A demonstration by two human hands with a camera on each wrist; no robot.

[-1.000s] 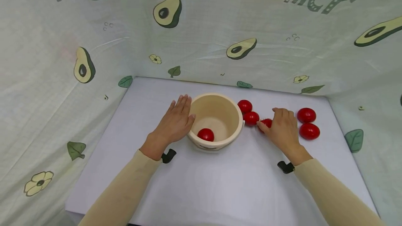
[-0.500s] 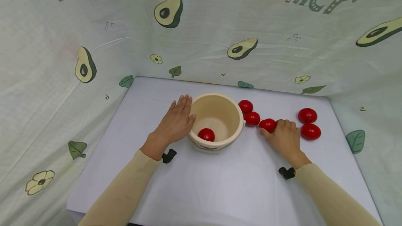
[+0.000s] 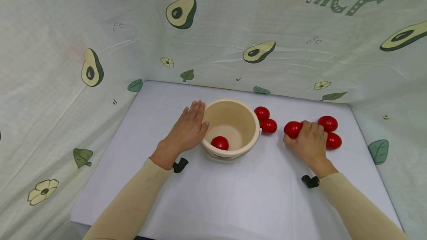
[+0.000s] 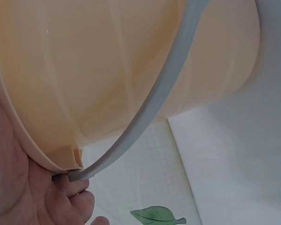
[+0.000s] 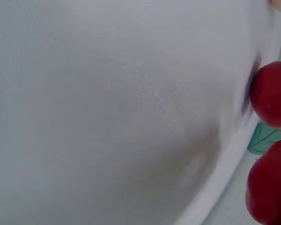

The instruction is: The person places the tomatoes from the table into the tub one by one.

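Note:
A cream bucket [image 3: 247, 145] stands mid-table with one red tomato [image 3: 219, 143] inside. My left hand [image 3: 184, 130] rests on its left rim, fingers straight; the left wrist view shows the bucket wall [image 4: 98, 70] and its grey handle [image 4: 154, 98] beside the hand [image 4: 42, 197]. My right hand [image 3: 309, 144] holds a tomato [image 3: 293, 129] at its left side, thumb below and fingers curled over. Two tomatoes [image 3: 328, 123] [image 3: 333, 141] lie just right of that hand, one partly covered by it. In the right wrist view two tomatoes [image 5: 273, 93] [image 5: 270, 185] show at the right edge.
Two more tomatoes [image 3: 261, 113] [image 3: 268, 126] lie against the right side of the bucket. The white table [image 3: 227, 199] is enclosed at the back and sides by a pale cloth [image 3: 213, 29] printed with avocados and leaves.
My right hand has moved right, taking its tomato away from the two by the bucket and closer to the right pair. My left hand has stayed on the rim.

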